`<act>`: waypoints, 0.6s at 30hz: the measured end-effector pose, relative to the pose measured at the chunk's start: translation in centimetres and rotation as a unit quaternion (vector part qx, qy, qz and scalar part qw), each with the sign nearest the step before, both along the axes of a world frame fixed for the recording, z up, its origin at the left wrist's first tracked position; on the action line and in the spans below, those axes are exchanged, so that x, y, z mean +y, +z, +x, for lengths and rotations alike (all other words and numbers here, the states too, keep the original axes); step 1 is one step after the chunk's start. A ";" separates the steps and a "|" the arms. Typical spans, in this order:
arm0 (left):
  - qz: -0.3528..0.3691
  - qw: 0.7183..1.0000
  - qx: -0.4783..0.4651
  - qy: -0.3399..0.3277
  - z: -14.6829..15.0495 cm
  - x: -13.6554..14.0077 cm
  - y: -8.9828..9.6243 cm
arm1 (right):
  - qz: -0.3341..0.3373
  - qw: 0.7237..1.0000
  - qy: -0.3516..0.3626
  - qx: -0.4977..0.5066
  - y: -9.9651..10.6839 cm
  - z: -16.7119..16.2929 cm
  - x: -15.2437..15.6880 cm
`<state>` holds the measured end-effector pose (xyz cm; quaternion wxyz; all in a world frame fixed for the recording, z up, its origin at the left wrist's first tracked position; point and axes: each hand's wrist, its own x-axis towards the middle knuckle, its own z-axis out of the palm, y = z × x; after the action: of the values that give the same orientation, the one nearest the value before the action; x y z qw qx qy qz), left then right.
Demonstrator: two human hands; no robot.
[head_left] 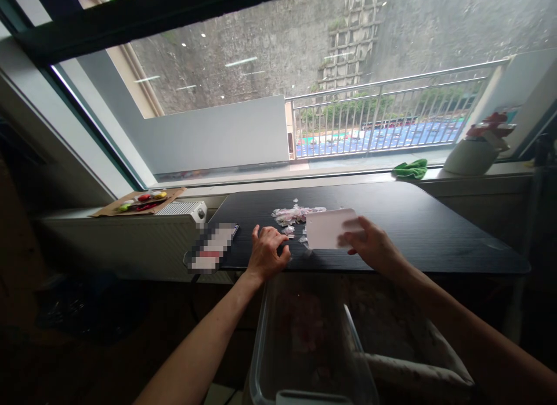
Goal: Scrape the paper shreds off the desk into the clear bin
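Clear bin (257, 358) sits below the near edge of the tabletop (413, 219). Left hand (268, 251) is loosely curled, thumb apart; right hand (369, 242) pinches a white card (326, 230). I'd keep the card low and slow so those pale scraps (296, 214) just beyond don't scatter.

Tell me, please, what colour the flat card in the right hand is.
The flat card is pale pinkish white, seen best in the head view.
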<state>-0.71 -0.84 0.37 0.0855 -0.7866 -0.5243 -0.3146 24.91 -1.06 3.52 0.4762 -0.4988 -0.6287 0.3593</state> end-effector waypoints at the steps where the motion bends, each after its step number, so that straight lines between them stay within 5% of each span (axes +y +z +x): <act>1: 0.002 1.000 0.000 0.000 0.0 0.0 0.0 | 0.000 1.000 0.007 -0.012 0.1 0.2 -0.3; 18: -0.001 1.000 -0.005 -0.007 0.1 -0.1 0.1 | 0.046 0.997 0.019 -0.052 0.6 1.2 -1.2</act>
<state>-0.65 -0.97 0.50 0.0798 -0.7889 -0.5192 -0.3190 26.06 -2.30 4.11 0.4583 -0.4824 -0.6780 0.3125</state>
